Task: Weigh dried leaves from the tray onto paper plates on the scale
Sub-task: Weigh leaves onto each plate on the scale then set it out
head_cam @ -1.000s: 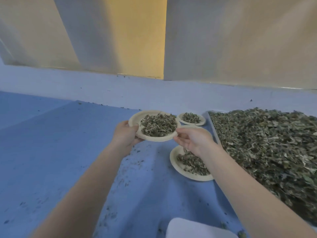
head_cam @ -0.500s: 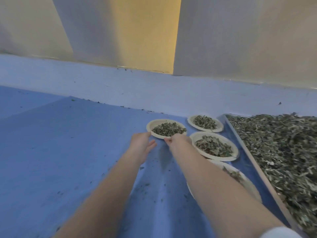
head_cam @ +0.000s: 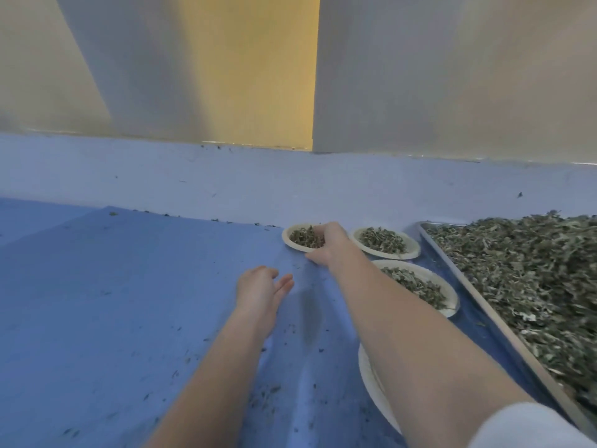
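Four plates (head_cam: 386, 244), three showing crumbled grey-green leaves (head_cam: 523, 270); right hand (head_cam: 329, 244) grips one rim, left hand (head_cam: 261, 289) spread.

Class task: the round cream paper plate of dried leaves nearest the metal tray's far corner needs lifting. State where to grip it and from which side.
Probably pinch the bare rim of the round cream paper plate on its near side: leaves fill the middle, the metal tray crowds its right.

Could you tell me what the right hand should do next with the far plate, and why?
Probably let go and draw back. The right hand grips the far plate, which already sits on the blue surface beside two other filled plates; the left hand is open and free.
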### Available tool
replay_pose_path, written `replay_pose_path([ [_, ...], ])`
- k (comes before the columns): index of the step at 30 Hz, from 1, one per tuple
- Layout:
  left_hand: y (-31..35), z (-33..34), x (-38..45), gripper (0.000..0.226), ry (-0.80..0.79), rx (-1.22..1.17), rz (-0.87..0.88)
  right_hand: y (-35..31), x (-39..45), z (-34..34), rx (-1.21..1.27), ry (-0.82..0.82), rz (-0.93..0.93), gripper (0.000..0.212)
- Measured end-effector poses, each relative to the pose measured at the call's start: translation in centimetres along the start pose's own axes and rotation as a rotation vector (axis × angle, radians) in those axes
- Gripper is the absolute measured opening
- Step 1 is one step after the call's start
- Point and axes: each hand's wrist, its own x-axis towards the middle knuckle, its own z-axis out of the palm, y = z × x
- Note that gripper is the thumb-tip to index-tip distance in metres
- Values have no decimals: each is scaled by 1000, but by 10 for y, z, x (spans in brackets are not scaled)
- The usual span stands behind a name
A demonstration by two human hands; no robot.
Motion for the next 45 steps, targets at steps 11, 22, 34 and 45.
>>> replay_pose_path([
  [11,31,26,-133,28,-108,319,88,-8,-198,-28,18,-193,27,53],
  [22,18,47,-335,23,-413,665,349,-32,-433,-114,-1308,82,-667,31],
  [34,-63,169,-471,21,-772,957,354,-114,-556,-281,-1708,383,-485,37],
  [45,-138,211,-477,37,-707,1256,575,-113,-568,-452,-1705,701,-326,27],
])
